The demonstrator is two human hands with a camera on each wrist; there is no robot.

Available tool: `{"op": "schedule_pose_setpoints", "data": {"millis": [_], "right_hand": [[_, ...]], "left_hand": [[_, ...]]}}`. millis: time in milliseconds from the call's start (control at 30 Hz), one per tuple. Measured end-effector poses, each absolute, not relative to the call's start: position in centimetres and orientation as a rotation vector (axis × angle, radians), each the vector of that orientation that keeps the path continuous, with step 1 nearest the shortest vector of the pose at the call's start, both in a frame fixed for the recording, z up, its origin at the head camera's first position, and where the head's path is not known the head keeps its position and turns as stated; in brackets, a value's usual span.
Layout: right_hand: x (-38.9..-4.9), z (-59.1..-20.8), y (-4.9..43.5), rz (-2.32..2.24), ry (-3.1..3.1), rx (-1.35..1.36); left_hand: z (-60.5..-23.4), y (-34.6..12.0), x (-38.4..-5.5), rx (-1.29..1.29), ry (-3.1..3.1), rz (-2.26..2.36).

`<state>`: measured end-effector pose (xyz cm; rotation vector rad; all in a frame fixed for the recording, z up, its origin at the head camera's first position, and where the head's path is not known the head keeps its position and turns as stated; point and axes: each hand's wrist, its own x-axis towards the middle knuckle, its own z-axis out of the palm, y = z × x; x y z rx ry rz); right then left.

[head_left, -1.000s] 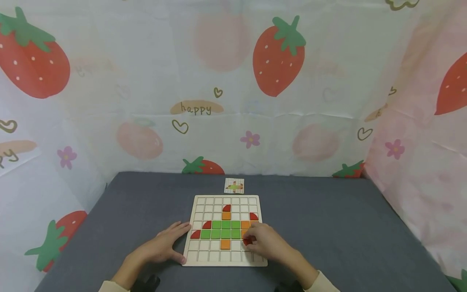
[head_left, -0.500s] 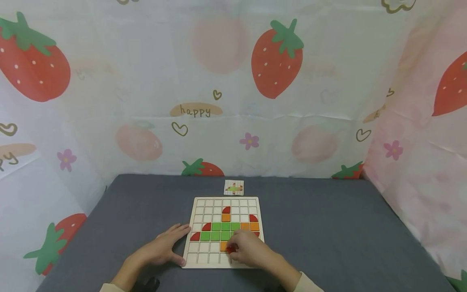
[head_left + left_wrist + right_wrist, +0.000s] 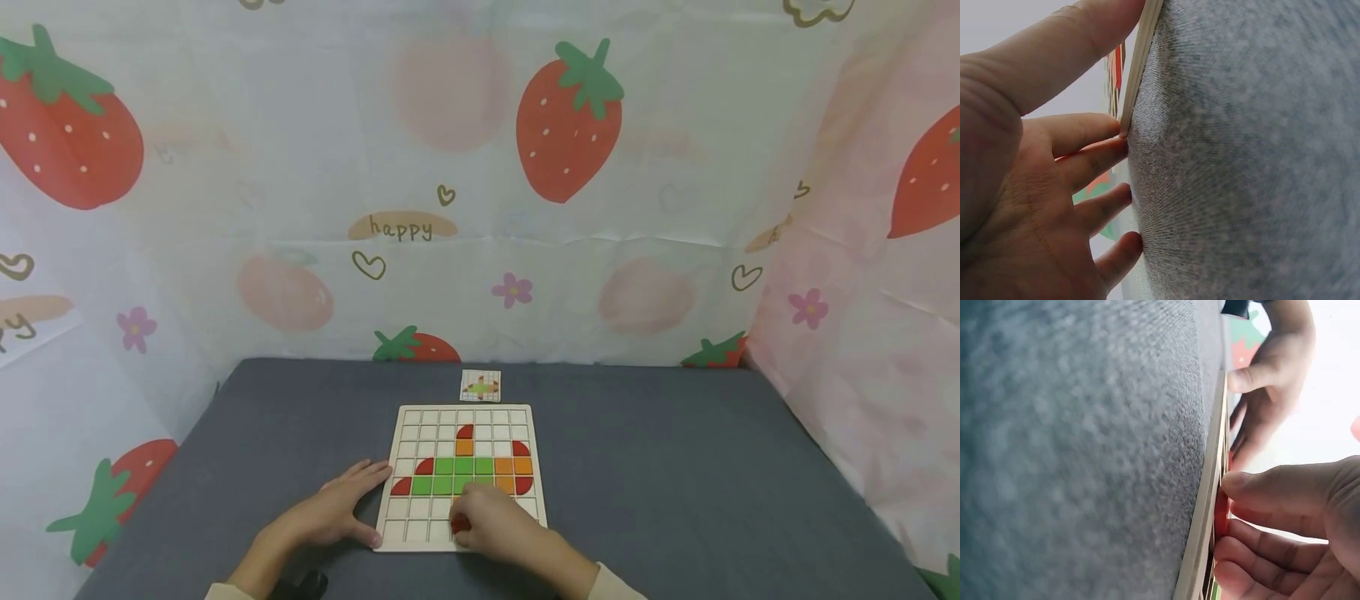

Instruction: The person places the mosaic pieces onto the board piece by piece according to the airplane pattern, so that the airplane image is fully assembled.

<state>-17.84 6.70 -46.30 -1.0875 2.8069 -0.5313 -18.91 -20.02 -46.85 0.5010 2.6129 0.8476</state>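
Note:
A wooden grid board point(image 3: 412, 548) lies on the table with green squares point(image 3: 444, 466), orange squares point(image 3: 504, 466) and red quarter-round tiles point(image 3: 425, 466) set in it. My left hand point(image 3: 330, 508) rests at the board's left edge, thumb at the near corner and fingers stretched along the side. With thumb and fingertips, my right hand point(image 3: 495, 523) pinches a red quarter-round tile point(image 3: 1221, 512) low over the bottom row. In the head view this hand covers part of the lower rows, including most of the orange square below the green ones.
Behind the board lies a small pattern card point(image 3: 481, 386) with a coloured figure on a grid. The dark grey tablecloth point(image 3: 637, 467) spreads out on both sides. A strawberry-print curtain point(image 3: 300, 167) encloses the back and sides.
My right hand has slid left and nearer the board's front edge, carrying the red tile. Orange and red tiles at the right end are uncovered. My left hand stays put.

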Motion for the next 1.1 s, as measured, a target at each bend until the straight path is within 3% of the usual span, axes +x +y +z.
{"op": "schedule_pose_setpoints", "data": {"millis": [1100], "right_hand": [[-17.72, -46.65, 6.48, -0.522, 2.875, -1.06]], "left_hand": [[-46.82, -19.87, -18.99, 0.512, 2.618, 0.828]]}}
